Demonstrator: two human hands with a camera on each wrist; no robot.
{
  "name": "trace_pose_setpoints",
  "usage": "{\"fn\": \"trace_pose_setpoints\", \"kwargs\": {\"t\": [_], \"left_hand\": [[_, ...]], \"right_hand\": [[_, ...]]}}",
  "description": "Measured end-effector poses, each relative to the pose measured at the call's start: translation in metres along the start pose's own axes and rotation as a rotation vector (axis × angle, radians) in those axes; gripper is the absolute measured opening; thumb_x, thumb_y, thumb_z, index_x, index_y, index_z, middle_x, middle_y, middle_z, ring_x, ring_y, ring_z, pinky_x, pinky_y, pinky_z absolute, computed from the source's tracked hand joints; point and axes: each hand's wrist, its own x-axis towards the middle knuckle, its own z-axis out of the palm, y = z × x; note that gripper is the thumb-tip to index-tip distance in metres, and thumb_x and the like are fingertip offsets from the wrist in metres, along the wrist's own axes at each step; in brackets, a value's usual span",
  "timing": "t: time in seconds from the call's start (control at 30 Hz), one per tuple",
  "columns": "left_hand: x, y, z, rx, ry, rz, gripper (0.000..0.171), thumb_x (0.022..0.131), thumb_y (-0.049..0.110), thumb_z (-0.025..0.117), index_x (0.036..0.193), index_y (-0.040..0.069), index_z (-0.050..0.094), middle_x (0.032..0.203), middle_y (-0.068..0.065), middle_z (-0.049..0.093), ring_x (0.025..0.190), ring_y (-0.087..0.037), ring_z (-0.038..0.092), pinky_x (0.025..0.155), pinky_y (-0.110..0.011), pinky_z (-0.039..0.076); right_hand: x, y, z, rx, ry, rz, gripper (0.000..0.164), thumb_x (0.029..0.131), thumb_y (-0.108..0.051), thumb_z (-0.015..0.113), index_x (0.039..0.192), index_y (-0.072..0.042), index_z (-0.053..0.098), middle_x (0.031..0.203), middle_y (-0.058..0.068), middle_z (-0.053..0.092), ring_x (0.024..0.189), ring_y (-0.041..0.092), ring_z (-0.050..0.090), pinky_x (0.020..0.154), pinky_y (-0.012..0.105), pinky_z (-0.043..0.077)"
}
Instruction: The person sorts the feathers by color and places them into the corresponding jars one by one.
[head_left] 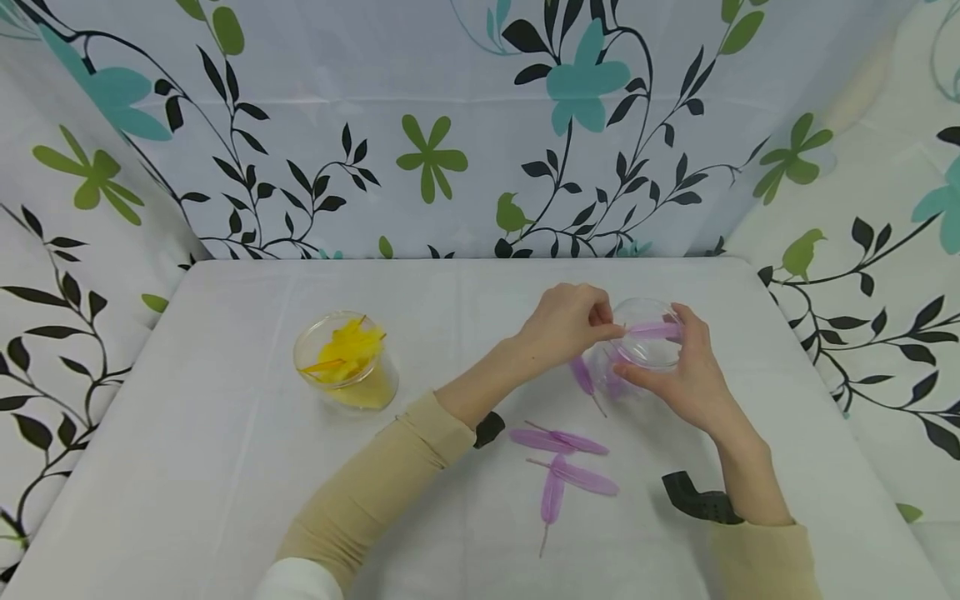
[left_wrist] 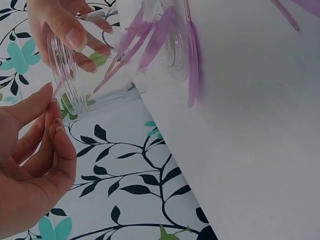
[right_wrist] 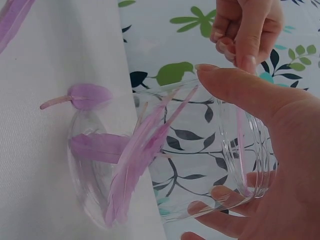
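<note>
My right hand grips a clear jar near its rim, thumb on one side and fingers around the other. With thumb and fingertips, my left hand pinches the quill end of a purple feather lying across the jar's mouth. Seen from the right wrist, that feather shows as a thin edge inside the ringed rim. Several other purple feathers lean inside toward the base. Just outside the jar, one more purple feather lies on the table.
Several loose purple feathers lie on the white table nearer the person. A clear glass jar of yellow feathers stands to the left. Patterned curtains border the table's back and sides. Black wrist mounts stick out below the forearms.
</note>
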Motion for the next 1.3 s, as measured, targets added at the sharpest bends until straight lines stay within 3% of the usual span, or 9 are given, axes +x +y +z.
{"fn": "trace_pose_setpoints", "kwargs": {"t": [0.37, 0.63, 0.83, 1.1, 1.3], "left_hand": [[0.000, 0.003, -0.005, -0.012, 0.065, 0.051, 0.012, 0.093, 0.025, 0.073, 0.088, 0.013, 0.073, 0.077, 0.009, 0.066, 0.072, -0.003, 0.058, 0.065, -0.012, 0.044], [-0.007, -0.005, 0.002, -0.002, 0.013, 0.019, 0.019, 0.093, 0.028, 0.072, 0.100, 0.011, 0.074, 0.089, 0.004, 0.071, 0.080, -0.006, 0.060, 0.072, -0.013, 0.046], [-0.037, -0.025, 0.002, 0.001, -0.029, -0.043, 0.022, 0.093, 0.029, 0.072, 0.105, 0.010, 0.072, 0.093, 0.002, 0.071, 0.087, -0.011, 0.060, 0.079, -0.021, 0.048], [-0.095, -0.065, 0.011, -0.058, -0.163, -0.120, 0.021, 0.089, 0.024, 0.077, 0.100, 0.006, 0.072, 0.087, 0.001, 0.069, 0.081, -0.012, 0.059, 0.076, -0.025, 0.049], [-0.122, -0.077, 0.023, 0.051, -0.258, -0.104, 0.025, 0.086, 0.027, 0.078, 0.096, 0.006, 0.070, 0.082, 0.000, 0.061, 0.082, -0.015, 0.054, 0.080, -0.031, 0.047]], "right_hand": [[0.001, 0.001, 0.003, 0.003, 0.005, -0.025, 0.118, 0.081, -0.043, 0.082, 0.159, -0.008, 0.000, 0.156, 0.027, 0.020, 0.139, 0.049, 0.031, 0.098, 0.075, 0.037], [0.000, -0.001, 0.003, -0.006, 0.010, -0.030, 0.115, 0.082, -0.042, 0.081, 0.158, -0.006, 0.002, 0.155, 0.029, 0.020, 0.139, 0.049, 0.032, 0.098, 0.074, 0.038], [0.001, -0.001, 0.003, -0.016, 0.012, -0.031, 0.115, 0.081, -0.042, 0.082, 0.158, -0.007, 0.003, 0.154, 0.028, 0.022, 0.139, 0.049, 0.032, 0.099, 0.075, 0.037], [0.001, 0.000, 0.003, -0.011, 0.002, -0.027, 0.116, 0.081, -0.043, 0.082, 0.159, -0.009, 0.003, 0.155, 0.027, 0.022, 0.140, 0.048, 0.032, 0.099, 0.075, 0.036], [0.001, 0.002, 0.002, -0.006, 0.005, -0.018, 0.118, 0.081, -0.042, 0.082, 0.159, -0.009, 0.001, 0.155, 0.027, 0.022, 0.140, 0.048, 0.031, 0.100, 0.075, 0.034]]}}
